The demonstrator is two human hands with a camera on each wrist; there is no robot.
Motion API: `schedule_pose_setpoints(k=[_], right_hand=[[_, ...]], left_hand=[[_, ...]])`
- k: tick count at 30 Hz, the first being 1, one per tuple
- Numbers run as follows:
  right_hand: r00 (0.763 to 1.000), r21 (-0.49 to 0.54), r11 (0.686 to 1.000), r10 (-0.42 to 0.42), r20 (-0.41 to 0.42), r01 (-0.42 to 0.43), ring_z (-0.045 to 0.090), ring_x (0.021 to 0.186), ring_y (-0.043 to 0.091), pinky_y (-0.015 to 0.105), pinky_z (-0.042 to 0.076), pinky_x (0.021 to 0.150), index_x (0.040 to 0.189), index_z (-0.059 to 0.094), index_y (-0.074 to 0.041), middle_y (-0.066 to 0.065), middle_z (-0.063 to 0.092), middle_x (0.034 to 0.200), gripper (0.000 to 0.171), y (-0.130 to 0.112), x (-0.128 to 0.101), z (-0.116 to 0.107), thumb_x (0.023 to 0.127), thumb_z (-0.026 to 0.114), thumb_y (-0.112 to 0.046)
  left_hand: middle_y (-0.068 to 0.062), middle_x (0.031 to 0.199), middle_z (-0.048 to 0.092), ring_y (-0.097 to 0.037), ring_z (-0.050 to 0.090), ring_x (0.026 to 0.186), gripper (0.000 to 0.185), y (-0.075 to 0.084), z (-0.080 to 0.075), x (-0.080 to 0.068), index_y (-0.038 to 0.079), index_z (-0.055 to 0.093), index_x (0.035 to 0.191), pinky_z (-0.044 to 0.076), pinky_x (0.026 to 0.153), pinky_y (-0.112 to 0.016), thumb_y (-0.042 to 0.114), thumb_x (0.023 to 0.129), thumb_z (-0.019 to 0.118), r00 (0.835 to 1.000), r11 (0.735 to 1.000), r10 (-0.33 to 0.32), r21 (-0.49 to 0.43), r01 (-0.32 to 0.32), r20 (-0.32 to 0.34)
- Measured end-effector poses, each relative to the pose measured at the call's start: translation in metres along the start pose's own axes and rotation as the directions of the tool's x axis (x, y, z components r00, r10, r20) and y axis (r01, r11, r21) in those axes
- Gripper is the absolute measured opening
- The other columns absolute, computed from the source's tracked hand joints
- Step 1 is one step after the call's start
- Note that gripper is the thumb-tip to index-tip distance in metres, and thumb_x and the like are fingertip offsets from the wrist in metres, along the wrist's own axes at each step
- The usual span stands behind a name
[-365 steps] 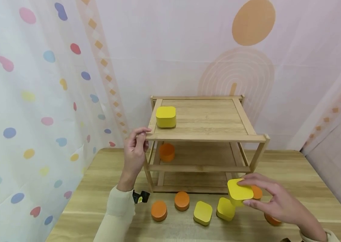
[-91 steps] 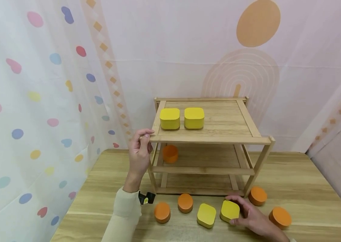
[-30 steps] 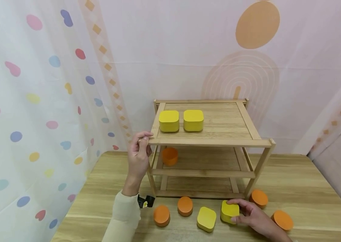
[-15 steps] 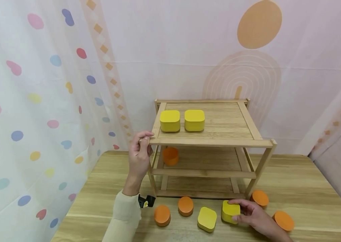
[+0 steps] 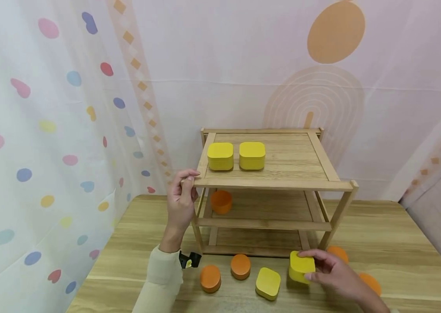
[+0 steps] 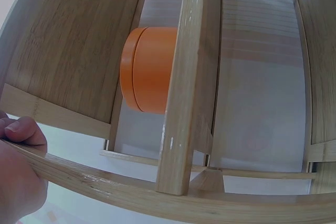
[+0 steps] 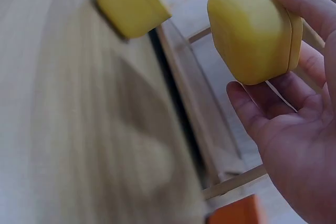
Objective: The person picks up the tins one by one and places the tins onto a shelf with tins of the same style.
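Four yellow square boxes are in view: two side by side on the top shelf, the left one (image 5: 220, 156) and the right one (image 5: 252, 155), one lying on the bench (image 5: 268, 283), and one in the right hand (image 5: 301, 267).

Five orange round boxes can be counted: one on the middle shelf (image 5: 221, 201), two on the bench in front of the rack, at (image 5: 210, 278) and (image 5: 240, 266), and two partly hidden behind the right hand, at (image 5: 338, 252) and (image 5: 371, 282).

There is one wooden rack (image 5: 323, 225) with three shelves.

There are two hands: the left hand (image 5: 181, 204) and the right hand (image 5: 333, 274).

Yellow box (image 5: 301, 266) (polka-dot curtain (image 5: 48, 130))
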State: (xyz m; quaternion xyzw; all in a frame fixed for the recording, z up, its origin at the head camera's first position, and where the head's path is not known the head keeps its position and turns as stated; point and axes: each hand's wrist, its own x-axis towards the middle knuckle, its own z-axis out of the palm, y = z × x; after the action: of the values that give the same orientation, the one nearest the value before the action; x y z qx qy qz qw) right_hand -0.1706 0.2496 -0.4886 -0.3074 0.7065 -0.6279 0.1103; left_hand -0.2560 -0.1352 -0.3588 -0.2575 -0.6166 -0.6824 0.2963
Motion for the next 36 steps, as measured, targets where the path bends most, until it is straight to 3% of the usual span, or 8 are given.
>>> schedule_pose_setpoints(k=[9,21,30,36], right_hand=[[1.000,-0.066,0.998,-0.017,-0.022,0.015,0.062,0.109,0.007,0.025,0.054,0.087,0.132,0.055,0.001,-0.012,0.061,0.129,0.041,-0.021,0.004,-0.003,0.092,0.061,0.006],[0.994,-0.078,0.991,-0.102,0.042,0.105,0.063,0.101,0.009,0.026,0.055,0.084,0.131,0.054,0.004,-0.012,0.060,0.131,0.043,-0.040,0.016,-0.008,0.089,0.060,0.013],[0.973,-0.085,0.970,-0.224,0.058,0.228,0.061,0.112,0.010,0.022,0.050,0.091,0.132,0.054,0.006,-0.004,0.057,0.137,0.051,-0.064,0.028,-0.015,0.084,0.059,0.021],[0.977,-0.172,0.962,-0.212,0.019,0.212,0.059,0.117,0.008,0.020,0.047,0.095,0.128,0.057,0.004,-0.008,0.058,0.137,0.050,-0.080,0.031,-0.015,0.081,0.064,0.020]], left_hand=[[-0.001,0.059,0.034,-0.011,0.030,0.048,0.025,-0.003,-0.002,-0.005,-0.011,0.053,0.107,0.028,0.044,-0.025,0.010,0.105,0.040,0.999,0.999,-0.034,0.019,0.034,-0.006],[0.002,0.057,0.034,-0.011,0.029,0.047,0.025,-0.003,-0.001,-0.008,-0.011,0.054,0.106,0.026,0.043,-0.026,0.008,0.105,0.039,0.999,0.999,-0.042,0.028,0.042,-0.011],[0.003,0.059,0.034,-0.011,0.030,0.048,0.025,0.001,0.001,-0.002,-0.010,0.054,0.106,0.027,0.044,-0.024,0.011,0.105,0.040,0.999,0.999,-0.035,0.028,0.036,-0.019],[0.002,0.059,0.035,-0.011,0.030,0.048,0.025,0.001,0.000,0.000,-0.010,0.054,0.106,0.027,0.044,-0.023,0.011,0.105,0.041,0.999,0.999,-0.029,0.029,0.029,-0.014]])
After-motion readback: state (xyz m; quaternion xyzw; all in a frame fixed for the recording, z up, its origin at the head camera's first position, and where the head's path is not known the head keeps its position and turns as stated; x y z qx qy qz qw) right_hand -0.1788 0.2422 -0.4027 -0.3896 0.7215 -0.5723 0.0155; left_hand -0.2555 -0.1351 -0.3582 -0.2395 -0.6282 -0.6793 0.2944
